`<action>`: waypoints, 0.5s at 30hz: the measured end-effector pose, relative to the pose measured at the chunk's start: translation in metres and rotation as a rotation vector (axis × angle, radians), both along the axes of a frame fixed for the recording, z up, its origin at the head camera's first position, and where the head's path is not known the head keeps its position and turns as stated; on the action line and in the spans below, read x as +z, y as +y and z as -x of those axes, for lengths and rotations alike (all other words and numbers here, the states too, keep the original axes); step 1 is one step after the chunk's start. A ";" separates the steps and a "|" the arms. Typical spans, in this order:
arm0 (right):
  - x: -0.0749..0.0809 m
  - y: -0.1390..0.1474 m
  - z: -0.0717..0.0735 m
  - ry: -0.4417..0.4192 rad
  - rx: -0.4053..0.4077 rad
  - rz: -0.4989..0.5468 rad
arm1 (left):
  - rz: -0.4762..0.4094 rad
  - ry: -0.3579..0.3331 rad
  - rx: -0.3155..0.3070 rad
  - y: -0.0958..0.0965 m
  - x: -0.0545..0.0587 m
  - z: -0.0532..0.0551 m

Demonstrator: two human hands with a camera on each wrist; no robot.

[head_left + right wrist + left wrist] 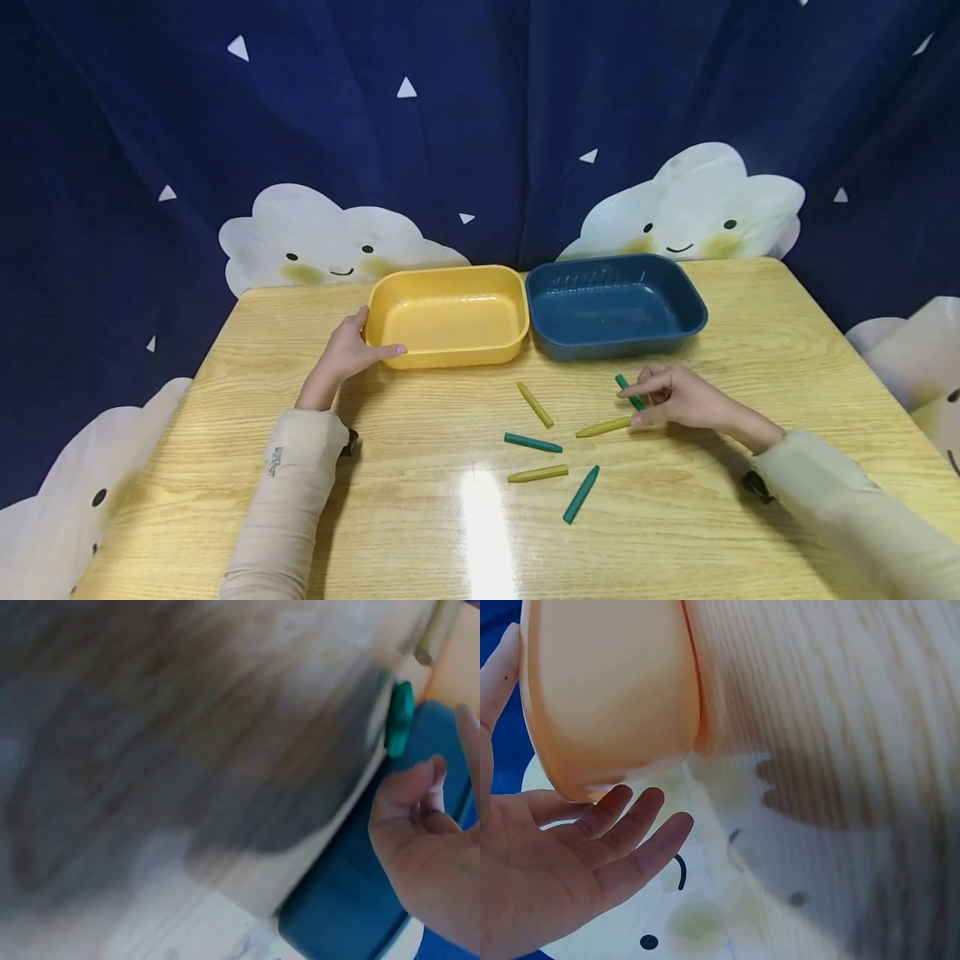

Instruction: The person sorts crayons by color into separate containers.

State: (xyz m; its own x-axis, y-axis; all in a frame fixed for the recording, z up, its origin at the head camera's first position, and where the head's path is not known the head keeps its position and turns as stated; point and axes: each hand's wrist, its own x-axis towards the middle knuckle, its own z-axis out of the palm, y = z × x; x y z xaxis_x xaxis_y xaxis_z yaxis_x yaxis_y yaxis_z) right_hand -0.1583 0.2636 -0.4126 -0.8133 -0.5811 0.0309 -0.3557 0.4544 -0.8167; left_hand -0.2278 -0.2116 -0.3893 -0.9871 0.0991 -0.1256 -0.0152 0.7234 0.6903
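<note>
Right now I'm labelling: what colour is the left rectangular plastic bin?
Yellow bin, clearest in the head view.

Navy curtain (315,125) with white clouds (697,192) and triangles (407,88)

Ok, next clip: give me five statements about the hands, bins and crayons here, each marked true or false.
1. The left hand touches the yellow bin. True.
2. The right hand is nearer the blue bin than the yellow bin. True.
3. In the head view, the yellow bin stands right of the blue bin. False: it stands left of it.
4. Three yellow crayons and three green crayons are in view. True.
5. One green crayon lies inside the blue bin. False: all six crayons are outside both bins.
</note>
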 end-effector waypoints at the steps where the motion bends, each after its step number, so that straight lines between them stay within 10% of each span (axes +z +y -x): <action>1: -0.001 -0.001 -0.001 -0.003 -0.004 -0.009 | -0.001 -0.001 -0.001 0.000 0.000 0.000; 15: -0.004 -0.009 -0.004 -0.002 -0.022 -0.121 | -0.017 -0.018 0.000 -0.001 -0.002 0.001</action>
State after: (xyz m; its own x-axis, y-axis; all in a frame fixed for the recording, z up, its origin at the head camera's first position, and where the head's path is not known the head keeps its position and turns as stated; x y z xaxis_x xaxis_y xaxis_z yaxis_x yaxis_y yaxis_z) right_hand -0.1548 0.2543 -0.4166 -0.8258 -0.5625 -0.0397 -0.3432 0.5571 -0.7562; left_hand -0.2286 -0.2121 -0.3910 -0.9847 0.1008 -0.1418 -0.0282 0.7119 0.7018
